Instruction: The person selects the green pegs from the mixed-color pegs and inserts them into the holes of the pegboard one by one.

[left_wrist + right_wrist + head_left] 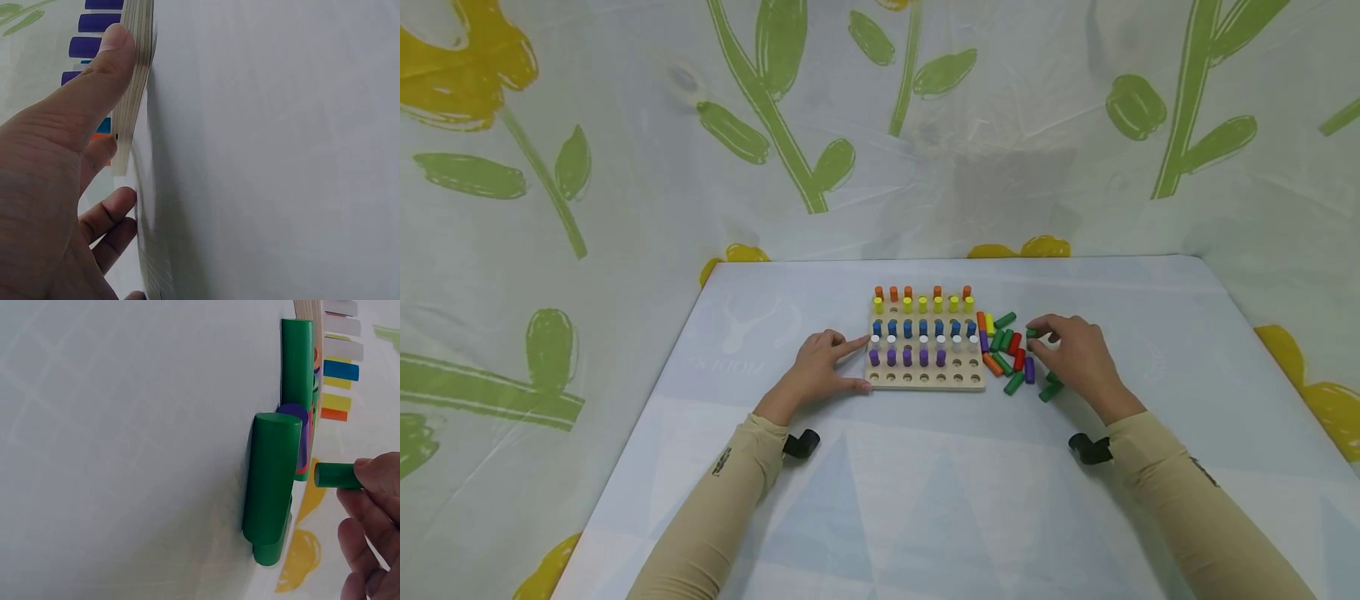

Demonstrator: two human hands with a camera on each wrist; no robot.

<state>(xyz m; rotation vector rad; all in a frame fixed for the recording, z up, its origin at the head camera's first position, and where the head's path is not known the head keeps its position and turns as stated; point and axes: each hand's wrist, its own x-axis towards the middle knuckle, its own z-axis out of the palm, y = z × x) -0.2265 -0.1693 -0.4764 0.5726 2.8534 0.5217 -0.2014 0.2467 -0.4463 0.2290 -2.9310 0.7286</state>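
A wooden pegboard (925,385) lies on the table, with rows of orange, yellow, blue, white and purple pegs (907,357) standing in it. Bare holes show along its nearest row and at the right end of the purple row. My left hand (816,365) is at the board's left side, index finger stretched along it and thumb at the near corner. In the left wrist view, the thumb rests against the board's edge. To the right, my right hand (1078,354) pinches a green peg (335,475) between thumb and fingertips, held above the loose pegs.
Loose green, red, purple, orange and yellow pegs lie right of the board, among them a purple peg (1030,370) and a green peg (273,478) near the right hand. The pale table (940,500) meets a flower-patterned sheet (1015,167) at the back.
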